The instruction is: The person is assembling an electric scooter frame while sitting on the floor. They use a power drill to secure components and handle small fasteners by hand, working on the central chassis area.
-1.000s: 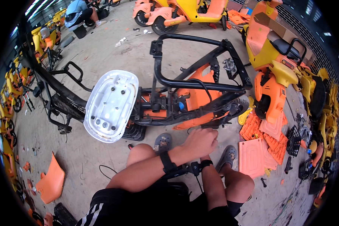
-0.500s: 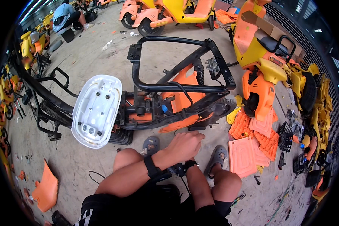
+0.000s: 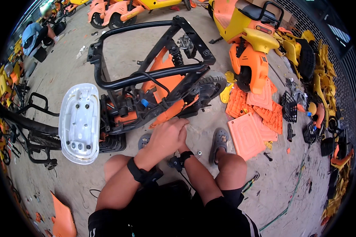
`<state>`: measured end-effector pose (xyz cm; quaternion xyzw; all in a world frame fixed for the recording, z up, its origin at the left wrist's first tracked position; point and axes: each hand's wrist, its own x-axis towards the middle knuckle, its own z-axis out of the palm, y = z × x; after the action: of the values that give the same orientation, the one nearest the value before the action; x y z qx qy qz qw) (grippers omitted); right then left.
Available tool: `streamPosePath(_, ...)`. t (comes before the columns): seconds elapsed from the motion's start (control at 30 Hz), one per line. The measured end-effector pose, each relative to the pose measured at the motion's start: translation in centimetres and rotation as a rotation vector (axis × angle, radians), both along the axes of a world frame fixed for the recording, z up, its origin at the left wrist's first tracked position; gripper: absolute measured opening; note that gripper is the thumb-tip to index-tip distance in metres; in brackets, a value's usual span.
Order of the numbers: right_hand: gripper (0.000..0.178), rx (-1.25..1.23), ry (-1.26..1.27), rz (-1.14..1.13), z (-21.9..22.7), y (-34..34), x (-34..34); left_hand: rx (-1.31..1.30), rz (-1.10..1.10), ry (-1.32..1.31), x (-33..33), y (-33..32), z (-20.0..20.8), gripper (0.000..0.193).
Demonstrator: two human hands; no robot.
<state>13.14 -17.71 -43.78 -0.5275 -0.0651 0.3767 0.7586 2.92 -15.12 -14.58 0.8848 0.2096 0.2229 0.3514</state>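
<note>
My left hand is closed, fingers curled over my right hand in front of my knees. Whether anything lies within its grip is hidden. Only a strip of my right hand shows behind the left, so its fingers cannot be made out. Both wrists wear black bands with small devices. Just beyond the hands stands a stripped scooter frame of black tubes, with orange panels inside it and a rear wheel. A white oval tray-like part with several bolts sits at the frame's left.
Orange flat panels are piled on the floor to the right, near black baskets. A yellow and orange scooter stands beyond them. A small metal piece lies between my feet. Another person crouches far left.
My view has turned, so the frame and floor things sit further left and higher. My hands are drawn together, and part of the right one now shows behind the left.
</note>
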Motion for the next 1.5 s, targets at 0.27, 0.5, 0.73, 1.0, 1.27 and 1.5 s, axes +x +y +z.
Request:
streamPosePath(0.27, 0.075, -0.022, 0.398, -0.003, 8.2, 1.2, -1.7, 0.012, 0.008, -0.021, -1.5, 0.6, 1.3, 0.017)
streamPosePath(0.5, 0.064, 0.074, 0.777, 0.012, 6.5, 1.8, 1.0, -0.058, 0.105, 0.041, -2.1, 0.6, 2.1, 0.017)
streamPosePath(0.73, 0.057, 0.213, 0.746, -0.076, 4.4, 2.0, 2.0, 0.033, 0.087, 0.009, -3.0, 1.6, 0.0, 0.017)
streamPosePath(1.0, 0.068, 0.288, 0.517, 0.169, 3.5, 0.6, 0.8, 0.029, 0.098, 0.046, -3.4, 1.6, 0.0, 0.020)
streamPosePath(1.27, 0.058, -0.005, 0.658, 0.074, 7.4, 0.9, 2.0, 0.021, 0.107, -0.010, -4.3, 2.1, -0.1, 0.018)
streamPosePath(1.5, 0.054, -0.008, 0.627, 0.128, 5.4, 0.0, 2.6, 0.011, 0.108, 0.044, -3.4, 1.8, 0.6, 0.016)
